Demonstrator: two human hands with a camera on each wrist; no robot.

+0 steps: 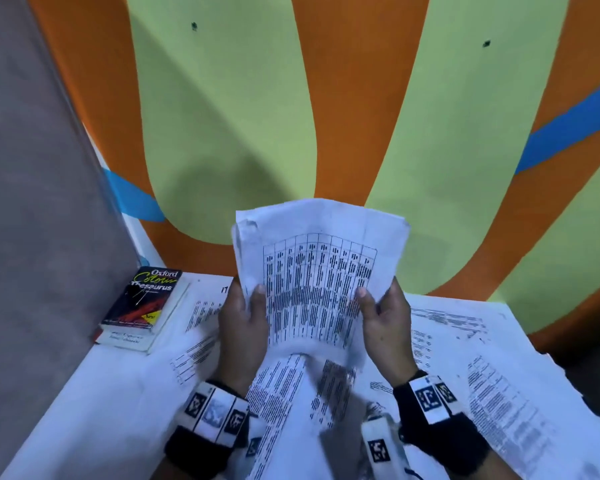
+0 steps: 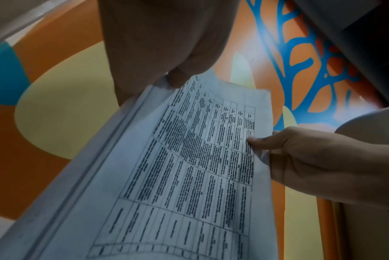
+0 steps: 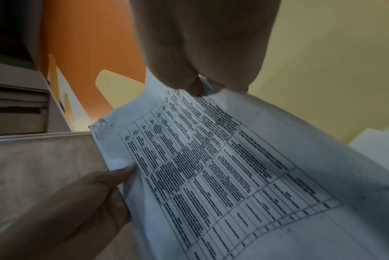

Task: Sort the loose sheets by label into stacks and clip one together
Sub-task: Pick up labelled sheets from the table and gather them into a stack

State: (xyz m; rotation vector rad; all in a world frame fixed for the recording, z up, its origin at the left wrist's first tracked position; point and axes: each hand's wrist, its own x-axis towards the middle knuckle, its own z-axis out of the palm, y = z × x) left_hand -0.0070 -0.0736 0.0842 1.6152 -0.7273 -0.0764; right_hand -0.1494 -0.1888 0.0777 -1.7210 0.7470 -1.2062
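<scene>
Both my hands sit above the white table (image 1: 94, 403), left hand (image 1: 245, 323) and right hand (image 1: 385, 323) each pinching a side edge of the white grid-printed paper sheaf (image 1: 319, 271), tilted toward me, I judge, for label-reading; other loose printed sheets (image 1: 492, 368) spread beneath.

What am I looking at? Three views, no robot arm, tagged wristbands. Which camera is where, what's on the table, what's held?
No robot: a person works bare-handed. The wide picture comes from a head camera looking down; the other two from cameras strapped to each wrist, looking along the hand. The left hand and right hand each pinch one side edge of a few printed sheets with a table grid, held up above the white table. More loose sheets lie scattered on it, and a thesaurus rests on another book at its left.
</scene>
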